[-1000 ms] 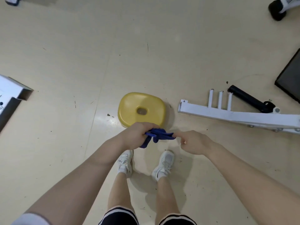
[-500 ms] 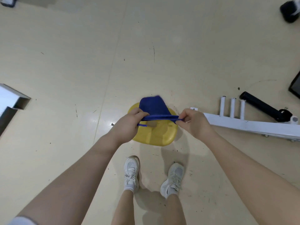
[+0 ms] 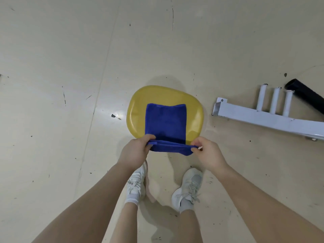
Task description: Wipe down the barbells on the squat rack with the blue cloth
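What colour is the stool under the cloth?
Yellow stool, seen from the head view, behind the blue cloth.

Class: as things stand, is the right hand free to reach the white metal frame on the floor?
Probably not yet: the right hand pinches the blue cloth; the white metal frame lies unobstructed.

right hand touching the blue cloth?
Touching. The head view shows the right hand pinching the right end of the blue cloth at its folded edge, with no gap; the left hand pinches the other end.
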`<state>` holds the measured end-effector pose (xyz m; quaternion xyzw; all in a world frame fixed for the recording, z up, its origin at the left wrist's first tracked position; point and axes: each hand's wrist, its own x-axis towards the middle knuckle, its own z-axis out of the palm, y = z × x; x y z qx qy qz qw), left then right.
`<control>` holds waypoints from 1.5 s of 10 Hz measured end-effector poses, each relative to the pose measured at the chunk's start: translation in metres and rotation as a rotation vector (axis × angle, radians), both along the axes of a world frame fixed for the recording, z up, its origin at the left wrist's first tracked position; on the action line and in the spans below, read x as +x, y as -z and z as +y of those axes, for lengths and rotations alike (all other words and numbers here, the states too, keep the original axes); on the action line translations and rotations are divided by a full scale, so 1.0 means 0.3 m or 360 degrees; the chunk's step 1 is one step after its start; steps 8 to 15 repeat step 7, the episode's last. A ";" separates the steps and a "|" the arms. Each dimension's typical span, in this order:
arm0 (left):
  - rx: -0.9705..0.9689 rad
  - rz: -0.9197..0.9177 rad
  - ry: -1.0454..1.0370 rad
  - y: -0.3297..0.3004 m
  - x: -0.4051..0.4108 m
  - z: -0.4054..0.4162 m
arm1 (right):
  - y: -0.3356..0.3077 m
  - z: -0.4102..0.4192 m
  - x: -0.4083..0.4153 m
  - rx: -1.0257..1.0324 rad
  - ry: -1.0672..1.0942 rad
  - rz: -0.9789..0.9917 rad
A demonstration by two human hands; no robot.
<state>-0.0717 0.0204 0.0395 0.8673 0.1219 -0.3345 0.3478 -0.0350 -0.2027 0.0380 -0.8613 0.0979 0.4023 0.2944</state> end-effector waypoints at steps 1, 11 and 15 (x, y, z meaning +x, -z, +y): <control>0.0180 0.0100 -0.0426 0.112 0.010 -0.023 | 0.095 0.019 -0.003 -0.0192 0.0209 0.0005; -0.0810 0.0561 -0.1919 0.026 0.106 -0.014 | 0.044 0.063 0.062 0.0714 0.1942 0.0667; -0.0810 0.0561 -0.1919 0.026 0.106 -0.014 | 0.044 0.063 0.062 0.0714 0.1942 0.0667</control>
